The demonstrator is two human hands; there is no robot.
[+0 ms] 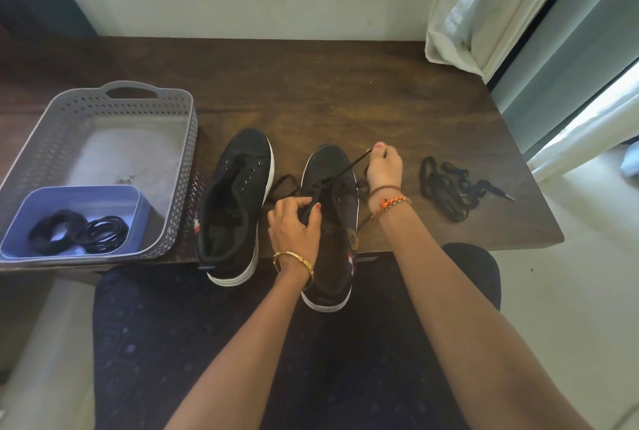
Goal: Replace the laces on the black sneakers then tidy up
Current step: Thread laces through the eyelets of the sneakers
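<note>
On the dark wooden table (345,90), the right sneaker (330,222) sits near the front edge with its heel overhanging, and the left hand (294,225) pinches the black lace (340,172) just above the tongue. The right hand (383,166), at about 1 o'clock from the shoe's toe, pinches the same lace's tip, pulling it taut. The unlaced second sneaker (235,205) lies at 9 o'clock, a loose lace pile (449,187) at 3 o'clock.
</note>
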